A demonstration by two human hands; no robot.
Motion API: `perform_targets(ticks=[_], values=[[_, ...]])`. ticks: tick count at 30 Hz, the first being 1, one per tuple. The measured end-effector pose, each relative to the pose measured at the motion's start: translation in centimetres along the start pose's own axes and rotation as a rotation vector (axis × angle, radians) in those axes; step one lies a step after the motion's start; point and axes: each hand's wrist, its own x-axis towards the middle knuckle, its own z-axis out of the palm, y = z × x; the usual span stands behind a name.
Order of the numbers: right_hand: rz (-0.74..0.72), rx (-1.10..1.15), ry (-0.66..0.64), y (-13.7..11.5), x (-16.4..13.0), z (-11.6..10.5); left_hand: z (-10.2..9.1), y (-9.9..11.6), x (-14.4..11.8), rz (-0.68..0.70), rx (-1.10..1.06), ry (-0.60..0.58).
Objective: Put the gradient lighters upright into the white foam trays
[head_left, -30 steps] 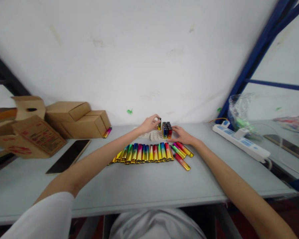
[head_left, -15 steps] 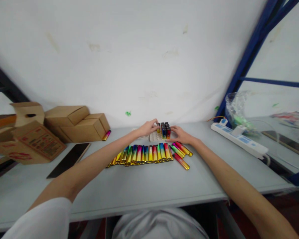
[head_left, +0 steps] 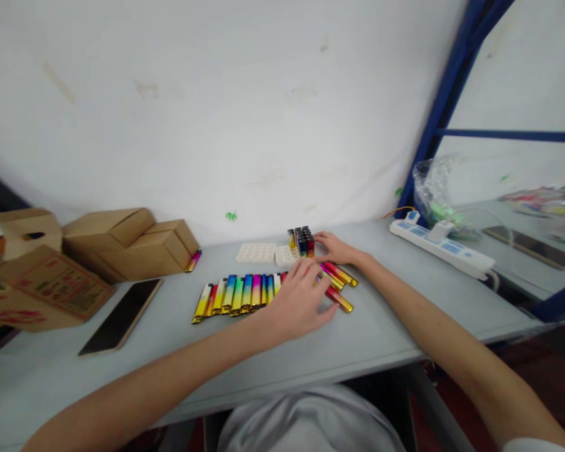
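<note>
Evidently the delicate part is steadying the upright lighters [head_left: 303, 243], a close-packed group near the bench's [head_left: 381, 339] back edge, at the right end of a dimpled white tray [head_left: 282, 256]. The right hand [head_left: 336, 248] curves around their right side, thumb and fingers wide apart; whether the tips touch is too small to tell. A light cupping touch probably serves better than a squeeze, since such slim, tall bodies could tip as one.

The left hand [head_left: 301, 300] spans the right end of the row of lying lighters [head_left: 238, 294], nearer the bench's front edge, its thumb splayed well away from the fingers. I see nothing held in it, though the undersides of its fingers are hidden. Those lighters lie side by side, gold ends towards the front edge, so a narrow pinch on a single body should disturb its neighbours least. The slanted red-and-gold lighter [head_left: 343, 301], beside the thumb, calls for some wrist clearance.
</note>
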Motion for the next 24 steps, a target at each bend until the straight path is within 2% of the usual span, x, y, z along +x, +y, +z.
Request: perform_targets(ticks=[3,6,10,15,17,19,24], values=[[-0.006,-0.007,0.006,-0.2,0.0,0.0,1.8,2.0,-0.1,0.151,0.106,-0.088],[-0.011,-0.012,0.015,-0.6,0.0,-0.2,2.8,2.1,0.3,0.237,0.213,-0.131],[-0.004,-0.008,0.012,-0.9,0.0,-0.4,2.6,2.3,0.5,0.308,0.278,-0.124],[0.009,-0.023,-0.001,-1.1,-0.1,-0.5,1.4,3.3,0.4,0.419,0.193,-0.078],[0.016,-0.026,-0.004,-1.2,-0.1,-0.5,0.7,3.3,0.2,0.377,0.058,-0.051],[0.020,-0.016,-0.002,-1.3,-0.1,-0.6,0.0,2.8,-0.3,0.263,-0.170,-0.033],[0.027,0.014,0.001,-1.2,-0.1,-0.5,-1.8,-0.4,-2.1,-0.221,-0.792,0.047]])
